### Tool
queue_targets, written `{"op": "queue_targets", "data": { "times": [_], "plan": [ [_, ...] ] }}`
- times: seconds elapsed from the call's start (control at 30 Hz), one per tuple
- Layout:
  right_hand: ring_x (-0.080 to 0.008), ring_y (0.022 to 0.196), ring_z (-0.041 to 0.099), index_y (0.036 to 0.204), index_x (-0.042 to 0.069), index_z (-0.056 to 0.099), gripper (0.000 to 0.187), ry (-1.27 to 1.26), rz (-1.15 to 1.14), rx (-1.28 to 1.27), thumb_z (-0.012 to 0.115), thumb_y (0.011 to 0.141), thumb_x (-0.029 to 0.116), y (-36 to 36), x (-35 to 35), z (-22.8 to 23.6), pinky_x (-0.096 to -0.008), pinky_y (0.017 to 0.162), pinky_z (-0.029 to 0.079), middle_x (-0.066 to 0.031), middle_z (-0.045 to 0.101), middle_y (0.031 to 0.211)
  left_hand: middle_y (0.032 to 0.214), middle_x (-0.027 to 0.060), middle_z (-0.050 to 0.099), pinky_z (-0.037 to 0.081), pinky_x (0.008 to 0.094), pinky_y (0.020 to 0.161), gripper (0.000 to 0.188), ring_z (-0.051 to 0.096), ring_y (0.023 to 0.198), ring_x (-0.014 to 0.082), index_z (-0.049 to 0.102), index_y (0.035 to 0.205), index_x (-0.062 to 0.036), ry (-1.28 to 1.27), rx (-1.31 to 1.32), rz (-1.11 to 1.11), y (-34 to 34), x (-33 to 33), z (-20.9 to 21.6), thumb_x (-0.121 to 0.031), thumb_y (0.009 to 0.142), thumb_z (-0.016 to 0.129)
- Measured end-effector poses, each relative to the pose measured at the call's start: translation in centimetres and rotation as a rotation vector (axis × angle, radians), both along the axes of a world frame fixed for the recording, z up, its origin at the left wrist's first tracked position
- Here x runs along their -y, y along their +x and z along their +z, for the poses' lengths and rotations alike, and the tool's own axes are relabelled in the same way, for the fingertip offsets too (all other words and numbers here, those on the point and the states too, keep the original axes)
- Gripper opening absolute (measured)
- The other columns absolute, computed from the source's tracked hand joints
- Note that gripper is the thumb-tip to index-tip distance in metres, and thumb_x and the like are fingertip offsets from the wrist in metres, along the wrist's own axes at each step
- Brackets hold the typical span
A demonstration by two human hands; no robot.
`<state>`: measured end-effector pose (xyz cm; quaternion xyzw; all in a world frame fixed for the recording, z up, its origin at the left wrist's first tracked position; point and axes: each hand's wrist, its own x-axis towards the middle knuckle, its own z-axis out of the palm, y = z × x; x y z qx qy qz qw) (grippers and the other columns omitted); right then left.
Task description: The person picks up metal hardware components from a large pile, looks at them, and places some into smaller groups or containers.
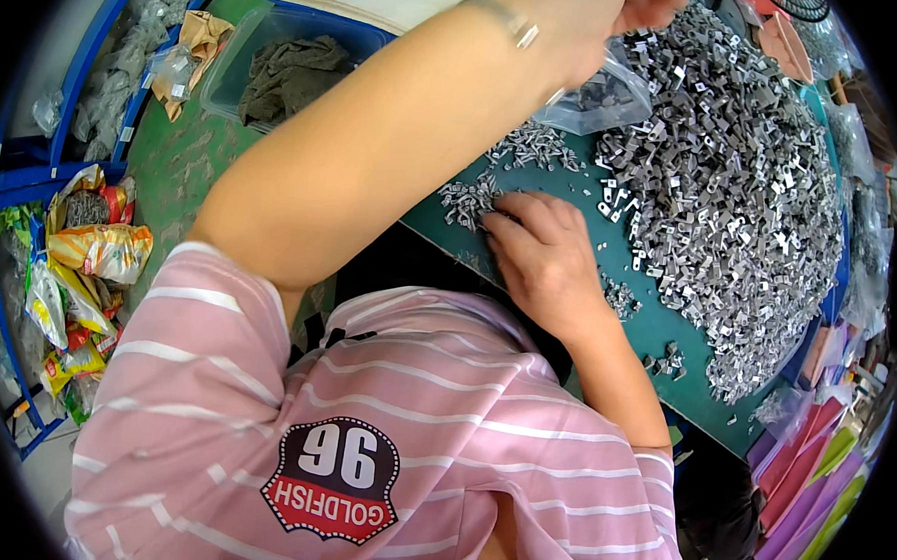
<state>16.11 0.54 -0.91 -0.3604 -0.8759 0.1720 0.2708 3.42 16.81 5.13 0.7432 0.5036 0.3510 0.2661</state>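
Note:
My right hand (pixel 542 246) is low over the green tabletop (pixel 563 185), its fingers bent and close together. Its fingertips touch a small pile of grey metal pieces (pixel 466 203) and are partly hidden, so what they grip cannot be made out. My left arm stretches across to the top edge, where my left hand (pixel 594 31) is blurred and cut off by the frame. Below that hand lies a clear plastic bag or tub (pixel 601 107) with metal parts in it. To the right spreads a large heap of small bent metal brackets (pixel 728 182).
Another little cluster of metal pieces (pixel 536 147) lies behind the small pile. Loose pieces (pixel 668 361) sit near the table's front edge. At left are a blue-rimmed plastic bin (pixel 227 80) with dark cloth and a blue rack (pixel 2 185). Coloured sheets (pixel 810 486) stand at right.

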Motion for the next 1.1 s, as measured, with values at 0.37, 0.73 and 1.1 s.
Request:
{"op": "queue_targets", "data": {
  "times": [0.37,0.73,1.1],
  "plan": [
    [-0.0279,0.078,0.055,0.087,0.004,0.064,0.016,0.004,-0.161,-0.029,0.069,0.072,0.000,3.3,0.2,0.2,-0.0371,0.070,0.042,-0.0084,0.060,0.088,0.089,0.0109,0.058,0.049,0.0329,0.066,0.013,0.059,0.076,0.0258,0.065,0.091,-0.0003,-0.051,-0.045,-0.101,-8.0,16.5,-5.6,0.001,0.078,0.068],
    [-0.0287,0.078,0.057,0.084,0.003,0.065,0.010,-0.064,-0.264,0.055,0.068,0.075,0.001,1.5,-1.2,0.7,-0.0374,0.069,0.044,-0.0095,0.060,0.084,0.086,0.0121,0.058,0.049,0.0365,0.068,0.011,0.059,0.077,0.0303,0.065,0.087,-0.0006,0.154,0.003,-0.146,-5.7,14.0,-6.4,0.001,0.077,0.066],
    [-0.0142,0.070,0.062,0.096,-0.002,0.062,0.010,-1.278,-0.232,-1.327,0.061,0.087,0.001,5.1,-0.1,1.4,-0.0244,0.060,0.050,-0.0110,0.067,0.085,0.081,0.0130,0.052,0.046,0.0410,0.070,0.006,0.056,0.078,0.0324,0.059,0.076,-0.0022,0.148,-0.322,-0.345,-4.6,11.9,-5.9,-0.003,0.074,0.065]
  ]
}}
